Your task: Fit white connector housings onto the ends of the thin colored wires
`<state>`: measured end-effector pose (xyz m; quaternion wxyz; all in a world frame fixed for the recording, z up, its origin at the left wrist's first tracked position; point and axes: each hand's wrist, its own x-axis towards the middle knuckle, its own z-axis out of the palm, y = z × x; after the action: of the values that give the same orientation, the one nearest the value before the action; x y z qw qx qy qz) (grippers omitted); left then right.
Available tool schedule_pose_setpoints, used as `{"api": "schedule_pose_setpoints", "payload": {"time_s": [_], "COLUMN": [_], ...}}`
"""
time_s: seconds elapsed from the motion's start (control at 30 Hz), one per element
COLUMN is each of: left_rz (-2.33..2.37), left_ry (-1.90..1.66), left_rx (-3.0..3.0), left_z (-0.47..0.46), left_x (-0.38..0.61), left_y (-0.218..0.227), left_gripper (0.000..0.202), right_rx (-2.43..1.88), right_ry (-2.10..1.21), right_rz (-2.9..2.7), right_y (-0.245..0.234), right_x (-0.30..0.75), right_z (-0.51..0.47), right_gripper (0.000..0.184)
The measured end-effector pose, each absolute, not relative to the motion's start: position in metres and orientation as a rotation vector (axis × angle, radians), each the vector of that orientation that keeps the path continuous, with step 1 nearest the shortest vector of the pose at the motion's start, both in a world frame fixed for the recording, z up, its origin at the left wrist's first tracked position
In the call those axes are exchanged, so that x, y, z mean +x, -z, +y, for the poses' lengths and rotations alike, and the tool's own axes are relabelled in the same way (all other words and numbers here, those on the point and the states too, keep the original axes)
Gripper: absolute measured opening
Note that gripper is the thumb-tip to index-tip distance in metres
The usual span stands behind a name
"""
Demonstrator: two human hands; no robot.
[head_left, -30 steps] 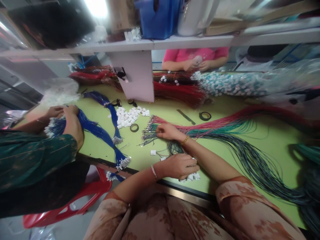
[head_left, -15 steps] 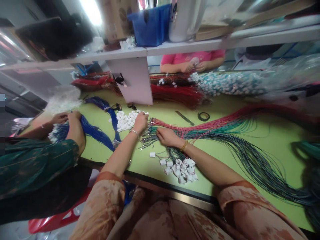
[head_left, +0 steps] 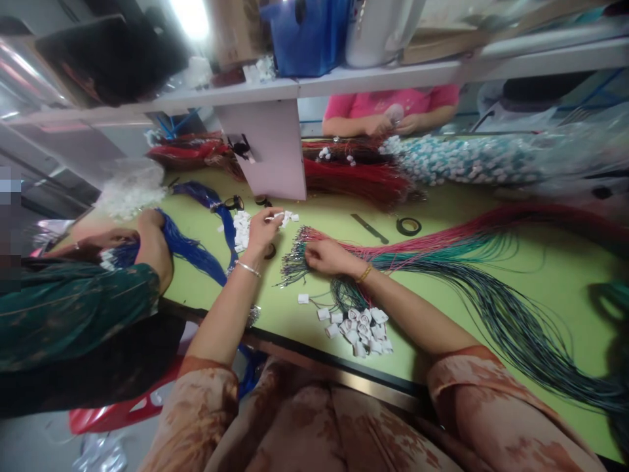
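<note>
My left hand (head_left: 264, 231) is closed in a pinch over the pile of white plastic connector housings (head_left: 241, 229), with a white housing (head_left: 276, 217) at its fingertips. To the right, my right hand (head_left: 325, 255) lies with curled fingers on the terminal ends of the wire bundle. Its fingers are closed around wires there, but which ones is hidden. Red wires (head_left: 422, 241), green wires (head_left: 432, 252) and dark wires (head_left: 472, 288) run off to the right. Below my right wrist sits a heap of white housings (head_left: 361, 331) fitted on wires.
A black tape roll (head_left: 409, 226) and a flat blade-like strip (head_left: 369, 228) lie beyond the wires. At left, a co-worker's hands handle blue wires (head_left: 184, 246). Across the bench, a person in pink works behind red wires (head_left: 354, 176). A shelf (head_left: 373, 82) overhangs the bench.
My left hand has moved left from the wire ends, back over the white housings. My right hand stays at the terminals, its fingers more curled. The view has shifted slightly.
</note>
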<state>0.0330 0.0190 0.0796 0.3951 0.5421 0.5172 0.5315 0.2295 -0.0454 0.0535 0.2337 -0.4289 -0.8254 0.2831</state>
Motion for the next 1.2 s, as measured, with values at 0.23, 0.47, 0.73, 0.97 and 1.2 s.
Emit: {"api": "schedule_pose_setpoints", "payload": {"time_s": [0.23,0.47,0.73,0.97,1.2], "left_rz": [1.061,0.882,0.79,0.808,0.831], "left_ry": [-1.428,-1.388,-1.286,-1.277,-1.31], "left_rx": [0.925,0.676,0.605,0.688,0.718], "left_z": [-0.028,-0.052,-0.061,-0.064,-0.068], "left_x": [0.03,0.046,0.055,0.062,0.068], "left_y": [-0.084,-0.067,-0.056,-0.056,-0.049], "left_gripper": [0.022,0.02,0.015,0.012,0.02], "right_rx": [-1.012,-0.904,-1.049,-1.128,-1.188], "right_ry": [-1.065,-1.166,-1.006,-1.024,-0.896], "right_rz": [-2.128,-1.844,-1.671,-1.68,-1.736], "right_y": [-0.082,-0.085,-0.077,-0.068,-0.06], "right_x": [0.234,0.216,0.215,0.218,0.217], "right_z": [-0.041,-0.048,-0.053,-0.051,-0.056], "right_gripper": [0.007,0.013,0.019,0.02,0.021]}}
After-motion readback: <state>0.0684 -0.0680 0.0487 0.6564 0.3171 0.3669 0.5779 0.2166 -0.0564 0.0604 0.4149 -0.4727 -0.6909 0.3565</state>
